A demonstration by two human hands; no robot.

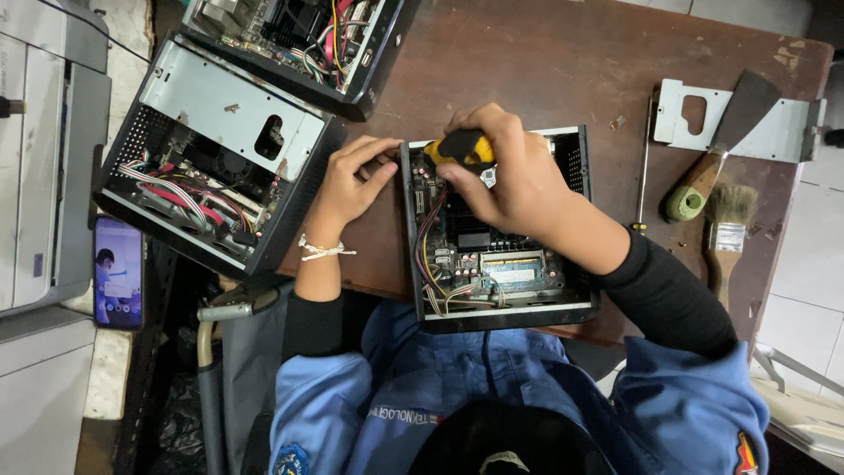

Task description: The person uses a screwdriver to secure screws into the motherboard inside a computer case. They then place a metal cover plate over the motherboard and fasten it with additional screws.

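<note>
The right hand (514, 171) grips a yellow-and-black screwdriver (463, 148) over the open small computer case (497, 312) on the brown table (563, 62); left hand (350, 180), fingers curled, steadies its edge; keep the driver upright, pressing squarely.

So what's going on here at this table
A person is working on a small open computer case on a brown table. The right hand holds a screwdriver with a yellow and black handle, tip down inside the case. The left hand steadies the case's far left corner. Two more opened cases sit to the left, and a scraper and brush lie to the right.
</note>
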